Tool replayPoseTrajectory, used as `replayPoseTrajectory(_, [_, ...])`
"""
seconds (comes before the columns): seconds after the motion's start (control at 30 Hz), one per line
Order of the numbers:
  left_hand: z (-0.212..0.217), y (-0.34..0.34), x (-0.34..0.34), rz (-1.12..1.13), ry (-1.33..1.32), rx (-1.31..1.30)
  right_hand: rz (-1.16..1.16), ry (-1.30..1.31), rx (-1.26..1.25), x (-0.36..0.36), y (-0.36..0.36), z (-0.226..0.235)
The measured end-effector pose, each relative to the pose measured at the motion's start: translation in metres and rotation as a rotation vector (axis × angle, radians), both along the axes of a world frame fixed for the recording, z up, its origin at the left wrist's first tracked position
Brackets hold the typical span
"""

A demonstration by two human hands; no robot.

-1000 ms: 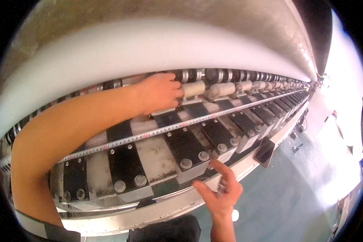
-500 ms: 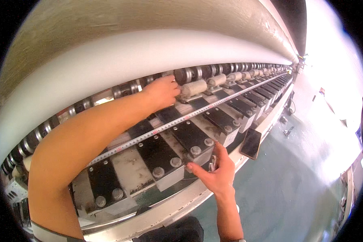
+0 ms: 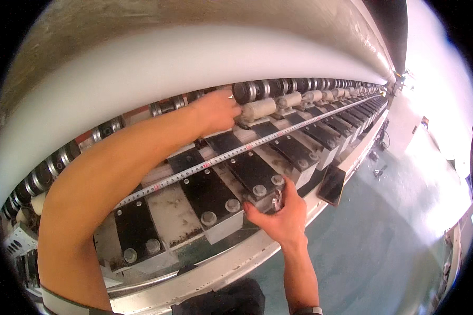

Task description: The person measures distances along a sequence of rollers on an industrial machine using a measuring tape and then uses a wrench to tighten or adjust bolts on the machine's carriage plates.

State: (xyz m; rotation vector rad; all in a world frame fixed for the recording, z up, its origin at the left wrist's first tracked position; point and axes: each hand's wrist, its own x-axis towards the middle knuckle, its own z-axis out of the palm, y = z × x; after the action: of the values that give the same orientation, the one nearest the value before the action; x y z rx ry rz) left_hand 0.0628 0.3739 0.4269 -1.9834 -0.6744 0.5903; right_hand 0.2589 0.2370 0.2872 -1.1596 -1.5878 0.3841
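My left hand (image 3: pixel 219 110) reaches across the machine to a gap in the row of black rollers (image 3: pixel 252 90). Its curled fingers lie beside the left end of a pale, dusty cylinder (image 3: pixel 260 109), and whatever they grip is hidden. On the near side, the thumb and forefinger of my right hand (image 3: pixel 284 218) straddle the front end of a black-topped metal block (image 3: pixel 255 172). A small metal lever or screw (image 3: pixel 277 200) shows between them. Lengthwise over the blocks, under my left forearm, lies a white measuring tape (image 3: pixel 231 153).
Above the rollers runs a long white roll (image 3: pixel 194 58). A dark phone (image 3: pixel 331 185) rests by the pale machine rail (image 3: pixel 236 268), right of my right hand. Beyond the rail is a green floor (image 3: pixel 362 241) with small scraps on it.
The view has shifted slightly. My left fingers have moved a little at the cylinder's end. My right hand keeps its place at the block, its forefinger and thumb only slightly changed.
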Motion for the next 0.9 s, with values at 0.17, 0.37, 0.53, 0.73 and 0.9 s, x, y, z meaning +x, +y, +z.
replayPoseTrajectory(0.17, [0.001,0.003,-0.007,-0.084,-0.045,-0.012,0.023,0.052,-0.028,0.0,-0.002,-0.002])
replayPoseTrajectory(0.37, [-0.003,0.004,-0.003,-0.027,-0.022,-0.002,-0.005,0.054,-0.112,-0.003,-0.007,0.003])
replayPoseTrajectory(0.53, [0.003,0.0,0.003,0.026,0.0,-0.037,0.005,0.06,-0.055,-0.001,-0.008,0.003])
replayPoseTrajectory(0.73, [-0.006,0.003,-0.012,-0.109,-0.053,0.076,-0.012,0.052,-0.03,-0.005,-0.006,-0.003])
replayPoseTrajectory(0.9, [-0.01,-0.002,-0.014,-0.156,-0.178,0.097,0.002,0.091,-0.1,-0.009,-0.012,0.006])
